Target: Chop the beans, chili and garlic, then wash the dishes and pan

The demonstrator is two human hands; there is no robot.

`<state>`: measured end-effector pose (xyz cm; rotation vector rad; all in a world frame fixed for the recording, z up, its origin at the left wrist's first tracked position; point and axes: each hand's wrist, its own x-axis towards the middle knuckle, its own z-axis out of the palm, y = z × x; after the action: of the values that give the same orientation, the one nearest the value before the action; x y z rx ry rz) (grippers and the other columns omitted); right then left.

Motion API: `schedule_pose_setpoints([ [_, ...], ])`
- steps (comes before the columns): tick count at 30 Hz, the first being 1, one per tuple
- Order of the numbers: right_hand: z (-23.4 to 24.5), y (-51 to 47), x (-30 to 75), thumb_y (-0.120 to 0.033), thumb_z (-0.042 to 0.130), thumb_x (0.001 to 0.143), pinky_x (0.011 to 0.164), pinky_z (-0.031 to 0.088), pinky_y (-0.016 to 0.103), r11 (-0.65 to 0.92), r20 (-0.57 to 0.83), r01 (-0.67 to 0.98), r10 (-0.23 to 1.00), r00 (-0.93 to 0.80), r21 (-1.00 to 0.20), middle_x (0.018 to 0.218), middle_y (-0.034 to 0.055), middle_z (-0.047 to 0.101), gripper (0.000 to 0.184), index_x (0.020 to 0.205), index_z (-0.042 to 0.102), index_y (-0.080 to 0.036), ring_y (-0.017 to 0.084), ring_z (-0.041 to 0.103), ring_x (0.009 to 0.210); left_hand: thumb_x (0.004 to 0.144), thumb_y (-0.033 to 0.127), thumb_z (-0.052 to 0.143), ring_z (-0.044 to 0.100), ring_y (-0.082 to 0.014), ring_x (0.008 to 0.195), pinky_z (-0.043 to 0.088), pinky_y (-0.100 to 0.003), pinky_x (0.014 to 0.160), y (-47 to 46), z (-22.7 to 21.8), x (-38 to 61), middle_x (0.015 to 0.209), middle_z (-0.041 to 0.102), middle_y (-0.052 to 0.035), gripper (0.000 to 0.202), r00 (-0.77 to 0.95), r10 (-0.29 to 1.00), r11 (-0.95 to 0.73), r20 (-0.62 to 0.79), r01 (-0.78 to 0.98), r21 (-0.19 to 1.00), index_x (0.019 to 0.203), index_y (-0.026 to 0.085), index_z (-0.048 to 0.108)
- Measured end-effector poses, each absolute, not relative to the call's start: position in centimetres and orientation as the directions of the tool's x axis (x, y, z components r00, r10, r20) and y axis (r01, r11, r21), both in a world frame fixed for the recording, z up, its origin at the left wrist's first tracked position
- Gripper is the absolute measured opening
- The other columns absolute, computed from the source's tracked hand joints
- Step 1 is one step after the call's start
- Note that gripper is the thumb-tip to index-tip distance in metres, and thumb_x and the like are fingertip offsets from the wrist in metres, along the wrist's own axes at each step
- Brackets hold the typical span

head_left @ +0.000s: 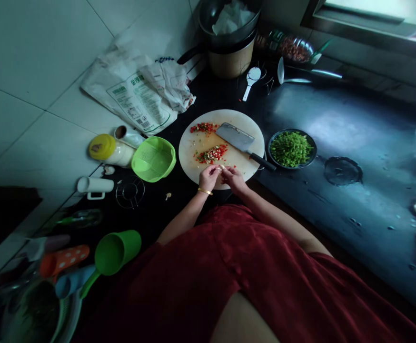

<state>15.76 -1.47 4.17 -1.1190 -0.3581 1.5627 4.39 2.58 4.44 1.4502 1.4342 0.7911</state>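
Note:
At the near edge of the round white cutting board (188, 164), my left hand (209, 178) and my right hand (234, 179) meet fingertip to fingertip. Pinched between them is a small pale garlic clove (222, 167), partly hidden by the fingers. Just beyond my hands lies a pile of chopped red and green chilli (212, 154), with a second chilli pile (203, 127) farther back. A cleaver (235, 136) rests flat on the board, its black handle reaching over the right edge. Neither hand touches it.
Left of the board sits a green plastic basket (153, 159), with a yellow-lidded jar (110, 150) beside it. A dark plate of chopped greens (291, 148) stands to the right. Stacked pans (231, 57) and a white plastic bag (136, 95) are behind. A green dipper (113, 255) is lower left.

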Motion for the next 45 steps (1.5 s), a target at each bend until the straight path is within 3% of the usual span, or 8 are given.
schedule_pose_setpoints([
  [4, 4.1, -1.4, 15.8, -0.036, 0.074, 0.068, 0.046, 0.043, 0.019, -0.329, -0.532, -0.745, 0.846, 0.041, -0.580, 0.058, -0.0059, 0.054, 0.028, 0.076, 0.053, -0.019, 0.006, 0.048, 0.046, 0.079, 0.020, 0.061, 0.065, -0.0134, 0.069, 0.053, -0.026, 0.069, 1.8, 3.8, 4.8, 0.082, 0.071, -0.0058, 0.013, 0.131, 0.982, 0.068, -0.137, 0.429, 0.901, 0.089, 0.015, 0.069],
  [9, 4.3, -1.3, 16.3, -0.028, 0.069, 0.075, 0.047, 0.042, 0.017, -0.323, -0.601, -0.832, 0.799, 0.015, -0.451, 0.057, -0.0067, 0.053, 0.021, 0.076, 0.050, -0.020, 0.006, 0.047, 0.046, 0.083, 0.020, 0.058, 0.064, -0.0132, 0.076, 0.053, -0.026, 0.074, 0.6, 4.3, 4.6, 0.089, 0.070, -0.0066, 0.013, 0.271, 0.960, -0.199, 0.065, 0.504, 0.840, 0.090, 0.017, 0.068],
  [15, 4.8, -1.1, 17.8, -0.026, 0.060, 0.081, 0.048, 0.041, 0.019, -0.326, -0.577, -0.820, 0.817, 0.006, -0.470, 0.065, -0.0039, 0.054, 0.011, 0.078, 0.051, -0.020, 0.007, 0.046, 0.050, 0.082, 0.017, 0.056, 0.062, -0.0171, 0.084, 0.051, -0.030, 0.080, 0.6, 4.6, 4.1, 0.092, 0.067, -0.0094, 0.017, 0.360, 0.921, -0.352, 0.150, 0.601, 0.718, 0.094, 0.017, 0.069],
  [20, 5.2, -2.1, 18.2, -0.036, 0.060, 0.081, 0.049, 0.040, 0.021, -0.390, -0.479, -0.732, 0.872, -0.099, -0.559, 0.068, -0.0023, 0.054, 0.017, 0.081, 0.055, -0.020, 0.008, 0.044, 0.052, 0.080, 0.020, 0.060, 0.058, -0.0225, 0.102, 0.044, -0.038, 0.096, 1.7, 5.0, 4.3, 0.102, 0.065, -0.0111, 0.018, 0.340, 0.932, -0.314, 0.127, 0.580, 0.752, 0.094, 0.018, 0.072],
  [25, 5.8, -2.3, 17.3, -0.041, 0.070, 0.070, 0.048, 0.039, 0.021, -0.394, -0.437, -0.719, 0.889, -0.139, -0.572, 0.064, -0.0032, 0.052, 0.029, 0.072, 0.053, -0.018, 0.007, 0.043, 0.050, 0.082, 0.039, 0.060, 0.063, -0.0159, 0.080, 0.052, -0.028, 0.074, 2.2, 5.9, 4.9, 0.097, 0.067, -0.0087, 0.032, 0.346, 0.937, -0.062, -0.051, 0.308, 0.949, 0.103, 0.016, 0.068],
  [29, 6.0, -2.0, 16.8, -0.050, 0.075, 0.062, 0.045, 0.039, 0.022, -0.360, -0.407, -0.643, 0.910, -0.082, -0.676, 0.062, -0.0028, 0.053, 0.039, 0.067, 0.054, -0.017, 0.006, 0.043, 0.047, 0.077, 0.041, 0.066, 0.063, -0.0127, 0.073, 0.051, -0.025, 0.070, 2.4, 6.5, 4.6, 0.090, 0.069, -0.0061, 0.033, 0.292, 0.944, 0.086, -0.154, 0.235, 0.968, 0.096, 0.015, 0.066],
  [34, 5.9, -2.0, 16.6, -0.056, 0.070, 0.066, 0.045, 0.038, 0.022, -0.330, -0.355, -0.528, 0.933, -0.058, -0.783, 0.054, -0.0031, 0.050, 0.042, 0.065, 0.054, -0.018, 0.007, 0.043, 0.046, 0.078, 0.038, 0.065, 0.063, -0.0119, 0.075, 0.051, -0.023, 0.069, 2.6, 7.3, 4.3, 0.084, 0.068, -0.0042, 0.027, 0.249, 0.944, 0.176, -0.219, 0.182, 0.967, 0.092, 0.015, 0.063],
  [45, 6.4, -2.1, 17.1, -0.057, 0.074, 0.060, 0.041, 0.039, 0.021, -0.369, -0.396, -0.508, 0.916, -0.060, -0.778, 0.057, -0.0027, 0.053, 0.045, 0.067, 0.056, -0.017, 0.006, 0.042, 0.043, 0.074, 0.037, 0.067, 0.062, -0.0114, 0.072, 0.051, -0.024, 0.070, 3.4, 8.1, 3.7, 0.079, 0.067, -0.0026, 0.025, 0.389, 0.907, 0.079, -0.162, 0.221, 0.972, 0.084, 0.015, 0.062],
])
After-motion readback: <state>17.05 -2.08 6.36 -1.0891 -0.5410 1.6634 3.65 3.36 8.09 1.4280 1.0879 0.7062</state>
